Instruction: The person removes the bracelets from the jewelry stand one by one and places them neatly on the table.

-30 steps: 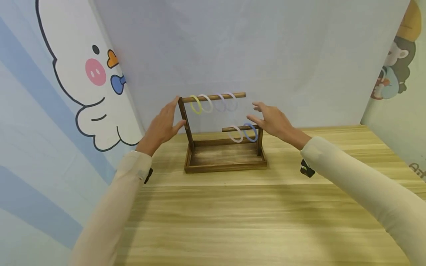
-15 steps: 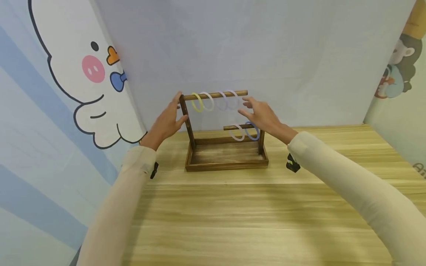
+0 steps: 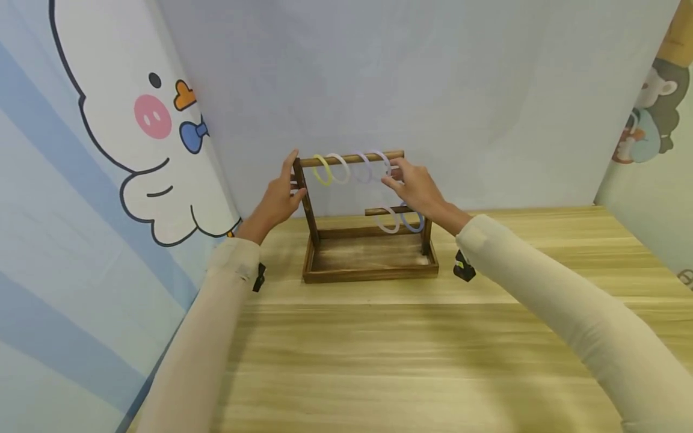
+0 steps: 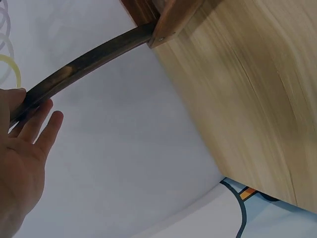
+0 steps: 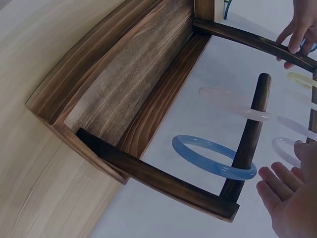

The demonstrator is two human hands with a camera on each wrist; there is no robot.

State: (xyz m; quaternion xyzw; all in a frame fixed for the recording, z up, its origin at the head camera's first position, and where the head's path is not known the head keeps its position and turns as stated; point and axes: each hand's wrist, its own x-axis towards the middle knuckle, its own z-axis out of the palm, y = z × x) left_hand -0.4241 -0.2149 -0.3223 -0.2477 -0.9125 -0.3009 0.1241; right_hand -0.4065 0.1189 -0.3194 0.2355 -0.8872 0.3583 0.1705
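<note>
A dark brown wooden bangle rack [image 3: 373, 275] stands on the table, with an upper and a lower bar over a shallow tray. Yellow [image 3: 322, 170], white [image 3: 346, 174] and two lavender bangles hang on the upper bar. The lower bar carries a pale pink bangle [image 3: 397, 224] and a blue bangle [image 5: 210, 161]. My left hand [image 3: 278, 195] holds the rack's left post near its top, thumb on one side and fingers on the other. At the bar's free end, my right hand [image 3: 417, 187] has its fingers spread around the outermost lavender bangle [image 5: 285, 150], thumb right at its edge.
The pale wooden table [image 3: 373, 355] spreads in front of the rack. A plain light backdrop [image 3: 460, 90] rises close behind it. Printed cartoon panels flank both sides, the left panel [image 3: 124, 180] close to the left forearm.
My right hand has moved left from beside the rack to the outermost lavender bangle. The left hand has closed in around the post. All bangles still hang on the bars.
</note>
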